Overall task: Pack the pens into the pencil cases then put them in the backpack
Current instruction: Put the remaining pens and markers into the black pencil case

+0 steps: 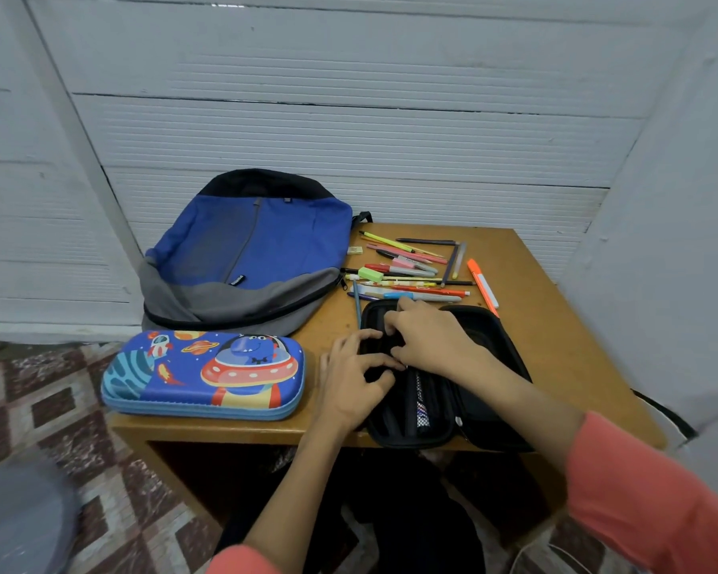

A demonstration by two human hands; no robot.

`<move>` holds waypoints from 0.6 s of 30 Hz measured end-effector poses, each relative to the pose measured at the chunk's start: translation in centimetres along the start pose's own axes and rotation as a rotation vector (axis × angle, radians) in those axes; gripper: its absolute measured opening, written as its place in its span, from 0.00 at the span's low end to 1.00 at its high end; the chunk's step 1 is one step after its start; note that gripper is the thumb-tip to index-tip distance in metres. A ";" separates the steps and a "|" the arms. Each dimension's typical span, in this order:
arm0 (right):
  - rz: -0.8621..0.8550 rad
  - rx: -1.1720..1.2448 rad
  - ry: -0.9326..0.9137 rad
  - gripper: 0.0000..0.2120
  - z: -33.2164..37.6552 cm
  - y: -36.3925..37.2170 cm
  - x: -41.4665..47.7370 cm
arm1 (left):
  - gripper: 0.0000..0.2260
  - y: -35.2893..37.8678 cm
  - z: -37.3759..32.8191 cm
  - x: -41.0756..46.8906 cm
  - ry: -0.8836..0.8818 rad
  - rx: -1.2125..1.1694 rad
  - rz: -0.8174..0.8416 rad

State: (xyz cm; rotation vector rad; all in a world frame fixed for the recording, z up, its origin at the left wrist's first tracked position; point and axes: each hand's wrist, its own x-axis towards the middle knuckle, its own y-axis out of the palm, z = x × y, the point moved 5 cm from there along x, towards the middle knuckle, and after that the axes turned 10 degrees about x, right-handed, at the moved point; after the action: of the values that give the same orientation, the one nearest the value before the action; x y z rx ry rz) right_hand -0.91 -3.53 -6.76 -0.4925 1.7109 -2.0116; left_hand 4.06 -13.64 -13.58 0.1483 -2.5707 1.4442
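A black pencil case (479, 391) lies open at the table's front right, with a pen or two visible in its near half. My left hand (351, 377) rests on its left edge, fingers curled against the inner divider. My right hand (425, 339) reaches into the case's far end, fingertips meeting the left hand's; what they pinch is hidden. A pile of several pens, markers and highlighters (411, 271) lies just beyond the case. A closed blue space-print pencil case (204, 374) sits at the front left. The blue and grey backpack (245, 250) lies flat at the back left, its zipper partly open.
The small wooden table (556, 337) stands against a white ribbed wall. An orange highlighter (482, 285) lies right of the pile, a green eraser (370, 274) on it. Patterned floor tiles lie to the left, a grey blurred object at the bottom left.
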 end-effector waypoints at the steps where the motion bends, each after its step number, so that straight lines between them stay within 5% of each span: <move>1: 0.013 0.014 0.012 0.15 -0.1 0.0 0.0 | 0.08 0.0 0.0 0.0 0.000 0.012 0.002; 9: 0.013 0.103 0.039 0.13 -0.8 0.5 0.3 | 0.07 0.1 0.1 0.0 0.008 0.028 -0.001; 18: -0.372 0.482 0.230 0.05 -7.1 -1.6 1.4 | 0.11 -0.1 0.0 0.0 -0.008 -0.036 -0.044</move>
State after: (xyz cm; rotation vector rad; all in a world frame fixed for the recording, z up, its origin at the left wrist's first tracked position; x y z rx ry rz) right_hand -6.12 1.76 -6.37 -0.4468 1.2411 -2.7351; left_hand 4.09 -13.66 -13.53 0.2045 -2.5817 1.3836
